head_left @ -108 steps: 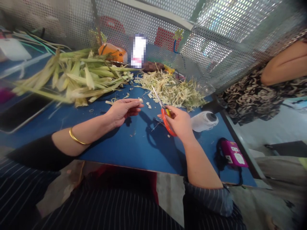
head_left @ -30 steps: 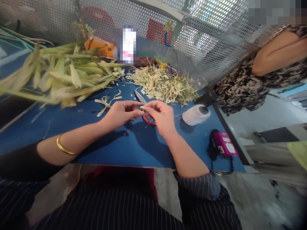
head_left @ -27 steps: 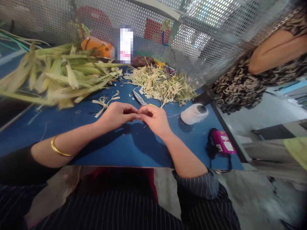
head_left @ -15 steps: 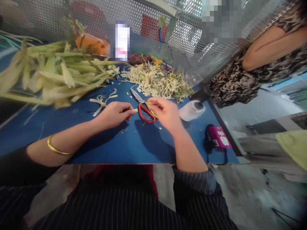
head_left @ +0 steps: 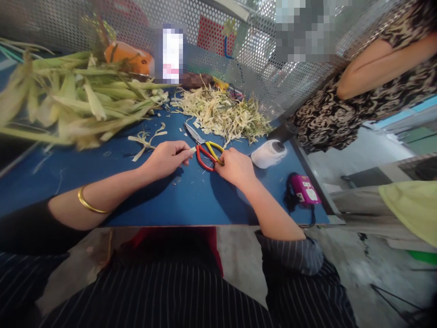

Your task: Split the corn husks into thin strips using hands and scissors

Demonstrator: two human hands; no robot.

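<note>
My left hand [head_left: 166,159] is closed in a pinch, with a small pale piece of corn husk [head_left: 193,149] sticking out past the thumb and forefinger. Just right of it, scissors [head_left: 195,135] lie on the blue tabletop [head_left: 177,209], blades pointing away and to the left. One handle is red, the other yellow. The fingers of my right hand [head_left: 237,167] are closed round the near end of these handles; some fingertips are hidden. Curled husk strips [head_left: 146,141] lie beyond my left hand.
Long corn husks [head_left: 85,98] pile at the left. A heap of shredded husk [head_left: 221,111] lies behind the scissors. To the right are a white thread cone [head_left: 269,154] and a magenta box [head_left: 306,189]. A phone [head_left: 172,54] stands at the back; another person's arm [head_left: 382,68] is at right.
My right hand has come down from above the scissors and taken hold of their handles. The handles have shifted slightly. My left hand keeps its pinch on the husk piece.
</note>
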